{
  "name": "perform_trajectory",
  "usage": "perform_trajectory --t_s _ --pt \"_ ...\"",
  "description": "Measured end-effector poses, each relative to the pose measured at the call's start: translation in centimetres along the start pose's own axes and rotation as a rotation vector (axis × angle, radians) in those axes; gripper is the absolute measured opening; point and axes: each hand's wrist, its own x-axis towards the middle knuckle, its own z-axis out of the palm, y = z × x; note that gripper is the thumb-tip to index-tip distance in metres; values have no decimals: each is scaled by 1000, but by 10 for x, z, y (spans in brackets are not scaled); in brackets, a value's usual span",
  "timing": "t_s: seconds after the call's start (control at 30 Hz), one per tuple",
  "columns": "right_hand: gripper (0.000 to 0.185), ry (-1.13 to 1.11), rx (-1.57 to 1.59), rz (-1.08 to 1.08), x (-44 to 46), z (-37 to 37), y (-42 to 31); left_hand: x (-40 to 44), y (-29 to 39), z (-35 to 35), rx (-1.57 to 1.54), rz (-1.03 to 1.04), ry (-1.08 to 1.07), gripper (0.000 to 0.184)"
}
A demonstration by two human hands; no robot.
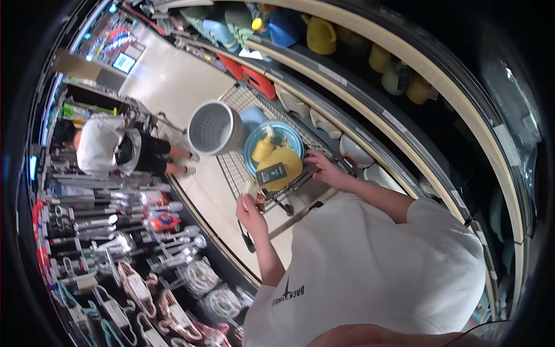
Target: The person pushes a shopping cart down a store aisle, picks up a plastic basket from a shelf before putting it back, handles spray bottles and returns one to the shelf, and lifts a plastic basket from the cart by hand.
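A yellow spray bottle (292, 160) with a pale head and a dark printed tag is held over the cart, tilted on its side. My left hand (251, 215) is closed round its pale head end. My right hand (325, 169) hovers just right of the bottle's base, fingers apart and holding nothing. Behind the bottle, a round blue basin (247, 144) rests in the shopping cart (315, 143). A second yellow spray bottle (263, 150), with a white head, lies inside the basin. At the cart's left side is a grey perforated basket (215, 127).
Shelves (329, 75) with watering cans and pots curve along the right. On the left, a rack holds packaged hangers (136, 289) and other hanging goods. Another person (110, 144) stands in the aisle by that rack. Pale floor (173, 69) runs ahead.
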Motion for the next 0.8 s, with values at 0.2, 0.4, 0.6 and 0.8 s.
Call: perform_trajectory --t_s 0.2,0.4,0.6,0.8 --pt "124 -146 164 11 -1 38 -92 9 47 -3 82 -122 -37 47" --pt "104 -177 163 -19 -1 45 -106 14 64 -7 73 -148 -113 40" --pt "85 -127 688 414 -16 47 -106 11 30 17 -277 -9 -137 45" --pt "82 -358 1043 550 -17 63 -123 -21 39 52 -165 43 -515 86"
